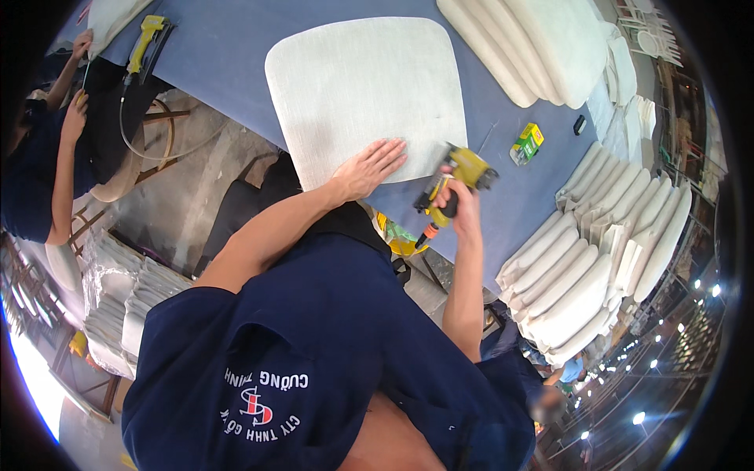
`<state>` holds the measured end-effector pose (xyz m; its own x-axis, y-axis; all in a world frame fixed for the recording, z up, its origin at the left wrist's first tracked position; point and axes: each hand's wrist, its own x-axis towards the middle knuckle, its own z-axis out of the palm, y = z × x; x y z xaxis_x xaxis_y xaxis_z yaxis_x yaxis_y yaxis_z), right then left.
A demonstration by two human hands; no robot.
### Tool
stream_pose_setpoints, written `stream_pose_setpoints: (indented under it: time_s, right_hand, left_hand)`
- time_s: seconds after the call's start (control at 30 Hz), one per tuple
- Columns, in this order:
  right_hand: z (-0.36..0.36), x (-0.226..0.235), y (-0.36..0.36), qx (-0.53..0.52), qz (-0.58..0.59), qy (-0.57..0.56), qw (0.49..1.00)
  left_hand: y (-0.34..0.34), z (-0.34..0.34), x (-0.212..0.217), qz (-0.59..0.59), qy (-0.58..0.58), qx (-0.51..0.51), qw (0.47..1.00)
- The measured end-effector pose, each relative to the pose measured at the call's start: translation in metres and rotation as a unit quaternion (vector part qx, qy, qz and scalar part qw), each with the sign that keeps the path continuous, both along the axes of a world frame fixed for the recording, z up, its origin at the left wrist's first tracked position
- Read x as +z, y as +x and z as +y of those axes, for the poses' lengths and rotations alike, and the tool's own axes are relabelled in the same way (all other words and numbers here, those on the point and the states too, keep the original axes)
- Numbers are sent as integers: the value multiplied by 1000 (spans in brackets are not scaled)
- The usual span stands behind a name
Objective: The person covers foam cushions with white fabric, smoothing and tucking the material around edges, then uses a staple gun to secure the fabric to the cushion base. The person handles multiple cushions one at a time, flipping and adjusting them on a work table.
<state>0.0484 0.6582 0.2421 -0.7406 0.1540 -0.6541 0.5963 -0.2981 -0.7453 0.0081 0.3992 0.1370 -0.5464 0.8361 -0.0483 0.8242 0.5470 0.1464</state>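
Observation:
A white fabric-covered seat pad (365, 86) with rounded corners lies flat in front of me. My left hand (371, 166) rests on its near edge, palm down with the fingers stretched out. My right hand (462, 206) is wrapped round the handle of a yellow and black staple gun (471, 167), just beyond the pad's right near corner. An orange fitting joins a hose at the gun's lower end. Whether the gun's nose touches the pad is hard to make out.
The blue-covered table (228, 71) carries stacked white pads (558, 47), a green-yellow box (527, 144) and a small black object (580, 125). More pads (565, 302) are piled right. Another staple gun (144, 45) with a hose lies left, near a co-worker's hand (75, 118).

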Motion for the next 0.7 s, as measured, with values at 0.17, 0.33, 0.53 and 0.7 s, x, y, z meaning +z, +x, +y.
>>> stream_pose_setpoints:
  time_s: [0.17,0.33,0.53,0.7]
  right_hand:
    - [-58,7,-65,169,-96,105,975]
    - [-69,-15,-87,218,-126,104,962]
    - [-47,-6,-48,114,-84,107,984]
    - [18,-32,16,16,-57,316,947]
  left_hand:
    - [2,-1,0,-1,-31,-12,999]
    - [2,4,-10,-42,-23,-6,999]
    - [0,0,-12,-11,26,8,1000]
    - [-2,-3,1,-17,38,15,999]
